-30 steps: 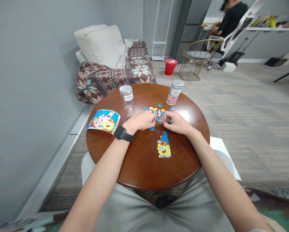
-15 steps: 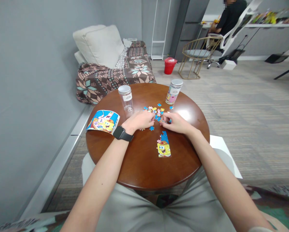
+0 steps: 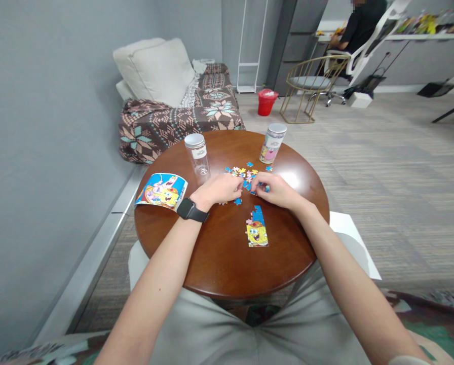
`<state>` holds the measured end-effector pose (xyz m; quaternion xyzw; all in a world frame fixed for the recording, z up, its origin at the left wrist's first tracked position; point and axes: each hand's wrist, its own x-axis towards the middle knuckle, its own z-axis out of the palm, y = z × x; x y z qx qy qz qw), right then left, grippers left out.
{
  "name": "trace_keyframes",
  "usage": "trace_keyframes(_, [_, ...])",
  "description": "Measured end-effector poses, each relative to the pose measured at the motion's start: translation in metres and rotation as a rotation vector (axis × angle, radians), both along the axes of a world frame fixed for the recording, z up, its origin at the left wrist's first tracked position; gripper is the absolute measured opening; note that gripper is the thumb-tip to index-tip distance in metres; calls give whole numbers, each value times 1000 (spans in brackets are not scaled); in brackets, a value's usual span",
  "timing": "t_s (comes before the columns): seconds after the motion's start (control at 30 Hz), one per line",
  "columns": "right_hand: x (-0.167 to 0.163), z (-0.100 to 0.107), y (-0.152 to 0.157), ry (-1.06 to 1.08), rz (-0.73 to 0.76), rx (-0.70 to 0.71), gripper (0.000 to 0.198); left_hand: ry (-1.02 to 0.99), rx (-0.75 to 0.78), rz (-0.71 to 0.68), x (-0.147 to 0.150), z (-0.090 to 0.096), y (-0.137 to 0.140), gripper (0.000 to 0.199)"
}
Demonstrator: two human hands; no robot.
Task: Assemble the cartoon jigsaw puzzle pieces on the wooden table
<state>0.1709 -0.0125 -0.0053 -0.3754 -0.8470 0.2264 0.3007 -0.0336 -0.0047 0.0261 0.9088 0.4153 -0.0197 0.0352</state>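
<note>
Right hand looser, over puzzle pieces

The left forearm and right forearm slant inward, bare. The left hand lies back upward, its fingers curled; just apart, the right hand bends its fingers toward the left, its fingertip contact too small to tell.
</note>
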Motion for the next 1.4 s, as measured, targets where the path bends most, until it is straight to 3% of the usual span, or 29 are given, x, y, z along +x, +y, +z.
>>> trace_keyframes(0.27, [2,-1,2,-11,-46,26,16,-19,-9,10,1,2,-1,21])
trace_keyframes(0.43, [2,0,2,1,-43,-30,29,-24,-54,-4,1,4,0,42])
trace_keyframes(0.57, [3,3,0,-4,-19,-118,36,-26,-62,-15,0,3,1,45])
trace_keyframes(0.87, [5,-3,1,21,-67,-131,32,-24,-46,-11,1,4,-1,33])
trace_keyframes(1.1, [2,0,-1,-19,-74,-96,8,-26,-52,-12,0,4,-1,29])
trace_keyframes(1.3, [2,0,1,-24,-86,-122,10,-19,-57,-19,0,3,0,28])
trace_keyframes(1.4, [3,-2,3,-25,-52,-39,9,-33,-63,-23,-1,1,2,28])
